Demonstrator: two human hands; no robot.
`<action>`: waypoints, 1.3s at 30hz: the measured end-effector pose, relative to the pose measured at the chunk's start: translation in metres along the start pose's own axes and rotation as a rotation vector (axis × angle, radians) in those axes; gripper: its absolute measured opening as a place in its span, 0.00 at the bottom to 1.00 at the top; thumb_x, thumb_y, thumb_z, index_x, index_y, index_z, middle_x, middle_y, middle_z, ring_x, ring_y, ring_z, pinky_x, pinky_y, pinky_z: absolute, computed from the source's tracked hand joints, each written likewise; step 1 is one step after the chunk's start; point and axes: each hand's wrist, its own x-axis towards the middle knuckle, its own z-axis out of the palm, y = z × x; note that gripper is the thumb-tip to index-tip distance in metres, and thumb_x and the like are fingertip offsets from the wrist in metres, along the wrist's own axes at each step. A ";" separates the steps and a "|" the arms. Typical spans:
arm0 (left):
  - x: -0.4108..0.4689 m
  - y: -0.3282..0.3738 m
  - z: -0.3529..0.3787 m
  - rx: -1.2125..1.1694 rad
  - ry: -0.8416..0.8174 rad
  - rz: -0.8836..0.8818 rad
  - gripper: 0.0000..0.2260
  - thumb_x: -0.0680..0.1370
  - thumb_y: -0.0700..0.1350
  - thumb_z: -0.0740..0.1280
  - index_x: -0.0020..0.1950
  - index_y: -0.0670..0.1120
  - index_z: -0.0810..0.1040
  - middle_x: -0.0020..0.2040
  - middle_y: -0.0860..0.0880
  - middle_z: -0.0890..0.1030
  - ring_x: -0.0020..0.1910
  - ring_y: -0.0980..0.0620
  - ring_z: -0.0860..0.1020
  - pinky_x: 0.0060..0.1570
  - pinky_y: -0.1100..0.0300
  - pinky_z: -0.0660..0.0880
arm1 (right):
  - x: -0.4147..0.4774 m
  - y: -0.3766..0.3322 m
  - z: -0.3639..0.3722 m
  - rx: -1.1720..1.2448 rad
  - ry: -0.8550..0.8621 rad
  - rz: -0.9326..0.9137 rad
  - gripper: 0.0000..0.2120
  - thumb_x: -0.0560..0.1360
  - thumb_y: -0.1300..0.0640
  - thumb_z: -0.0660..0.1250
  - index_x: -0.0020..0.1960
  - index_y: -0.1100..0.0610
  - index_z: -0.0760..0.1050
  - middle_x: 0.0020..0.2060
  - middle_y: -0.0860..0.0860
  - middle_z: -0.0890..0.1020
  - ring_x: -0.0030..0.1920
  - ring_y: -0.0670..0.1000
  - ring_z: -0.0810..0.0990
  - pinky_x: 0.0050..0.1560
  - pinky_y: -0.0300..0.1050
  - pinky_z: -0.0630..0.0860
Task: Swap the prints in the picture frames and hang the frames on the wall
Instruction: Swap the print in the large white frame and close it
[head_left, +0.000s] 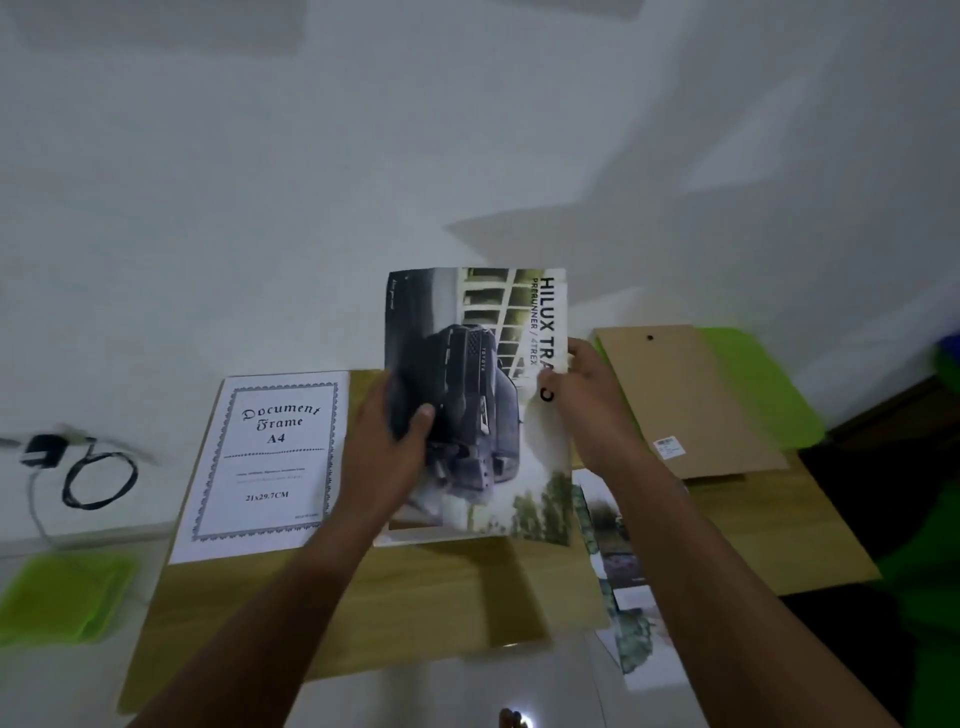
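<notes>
The glossy car print showing a dark pickup truck and the words "HILUX" (475, 405) is held upright above the desk, its long axis running away from the person, title edge on the right. The left hand (387, 452) grips the print's left edge, thumb on the printed face. The right hand (584, 387) pinches the right edge at the lettering. Both hands are closed on the sheet; neither is free.

Directly below lies the light wooden desk (415, 603), which appears to be a low board on a white floor. The white "Document Frame A4" insert sheet with an ornate border (267, 462) lies flat just left of the left hand, long axis also pointing away. The brown fibreboard frame backing with a hanging hole and a label (685, 400) lies to the right, beyond the right hand and nearer to it. A second print with green foliage (623, 587) lies under the right forearm, partly off the desk.

Judgement: the print is between frame parts and must be laid onto a backing next; no glazed frame is clearly visible.

Other items: a black coiled cable and charger (83, 467) far left; green plastic sheets (60, 592) at lower left. Nothing stands between the print and the backing.
</notes>
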 end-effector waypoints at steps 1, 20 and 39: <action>0.006 -0.001 0.000 -0.086 -0.034 -0.102 0.25 0.79 0.49 0.66 0.75 0.55 0.63 0.66 0.51 0.75 0.60 0.54 0.75 0.56 0.59 0.70 | -0.003 0.006 -0.009 0.006 0.003 0.016 0.17 0.80 0.63 0.62 0.66 0.49 0.71 0.51 0.47 0.81 0.44 0.49 0.78 0.41 0.44 0.73; -0.094 -0.053 0.105 0.048 -0.370 -0.269 0.33 0.72 0.41 0.73 0.74 0.57 0.66 0.41 0.50 0.85 0.42 0.55 0.83 0.42 0.59 0.78 | -0.044 0.186 -0.130 -0.232 -0.090 0.209 0.26 0.76 0.65 0.68 0.71 0.49 0.70 0.55 0.49 0.82 0.52 0.51 0.82 0.50 0.47 0.80; -0.122 -0.064 0.239 0.334 -0.361 -0.139 0.28 0.71 0.44 0.75 0.70 0.46 0.72 0.35 0.52 0.78 0.35 0.54 0.77 0.38 0.62 0.69 | -0.007 0.272 -0.209 -0.848 -0.073 0.110 0.20 0.77 0.63 0.64 0.68 0.57 0.69 0.56 0.60 0.73 0.58 0.64 0.73 0.54 0.50 0.71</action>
